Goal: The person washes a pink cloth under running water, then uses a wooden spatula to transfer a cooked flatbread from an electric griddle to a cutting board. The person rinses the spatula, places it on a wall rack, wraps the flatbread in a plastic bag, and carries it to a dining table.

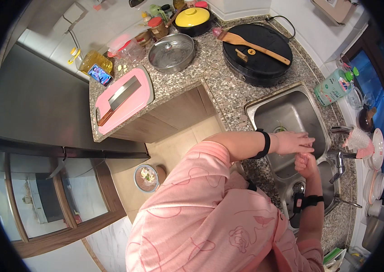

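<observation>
Over the stainless steel double sink [290, 107], my two hands touch. My left hand [292, 142] reaches across from the picture's left, palm down, its fingers extended and slightly apart against the other hand. Below it, my right hand [305, 165] is raised with curled fingers; whether anything lies between the hands is hidden. Both forearms wear black bands, and the right one also carries a small black device. Green scraps [281, 128] lie at the drain of the larger basin. The metal faucet [338, 163] stands just right of my hands.
A black electric pan [260, 57] bears a wooden spatula [255, 47]. Farther left are a steel pan [171, 52], a yellow-lidded pot [192, 18] and a cleaver [124, 95] on a pink cutting board [142, 90]. A detergent bottle [333, 86] and plates [378, 149] line the window side. A bin [137, 182] stands on the floor.
</observation>
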Motion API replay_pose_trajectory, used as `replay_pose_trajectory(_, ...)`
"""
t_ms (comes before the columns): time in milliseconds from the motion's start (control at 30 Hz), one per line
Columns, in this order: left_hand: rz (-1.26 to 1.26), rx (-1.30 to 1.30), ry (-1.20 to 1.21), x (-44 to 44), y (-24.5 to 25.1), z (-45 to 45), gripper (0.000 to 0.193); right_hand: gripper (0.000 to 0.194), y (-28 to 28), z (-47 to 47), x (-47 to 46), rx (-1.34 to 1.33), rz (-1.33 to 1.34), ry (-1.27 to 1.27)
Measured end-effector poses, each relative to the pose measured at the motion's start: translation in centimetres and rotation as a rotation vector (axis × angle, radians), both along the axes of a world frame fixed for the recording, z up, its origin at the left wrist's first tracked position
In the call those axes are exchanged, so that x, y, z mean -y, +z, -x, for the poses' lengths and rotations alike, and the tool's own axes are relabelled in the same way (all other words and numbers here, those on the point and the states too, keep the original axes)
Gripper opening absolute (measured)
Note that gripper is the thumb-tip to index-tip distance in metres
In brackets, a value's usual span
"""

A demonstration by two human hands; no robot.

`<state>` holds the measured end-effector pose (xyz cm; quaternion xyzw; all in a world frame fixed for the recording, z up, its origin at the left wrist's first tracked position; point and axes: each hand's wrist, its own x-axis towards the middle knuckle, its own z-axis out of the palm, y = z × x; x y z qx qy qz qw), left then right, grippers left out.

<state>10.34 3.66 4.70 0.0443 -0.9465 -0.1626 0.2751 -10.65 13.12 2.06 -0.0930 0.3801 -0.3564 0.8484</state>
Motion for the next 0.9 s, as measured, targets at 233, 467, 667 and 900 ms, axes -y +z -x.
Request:
replay_pose_trajectory(233,0.195,0.343,-0.110,0.0,2.4,1.8,0.028,0.014,3.9,-3.0,-0.5,-0.085,0.135,0.264)
replay_pose_trajectory(467,-0.129,0.632,0.207,-0.1,-0.4,4.0,0.014,0.016,-0.1,-4.0,1.1,-1.024,0.381,0.136)
replay_pose_trajectory(667,-0.395,0.697,0.437,0.0,-4.3,5.0,0.018,0.024,-2.7,-4.7,1.9,-1.910,0.764,0.326)
replay_pose_trajectory(900,-1.046,0.725,0.125,2.6,-5.4,4.0,0.022,0.033,0.8,-4.5,1.2,-1.903,0.871,0.436)
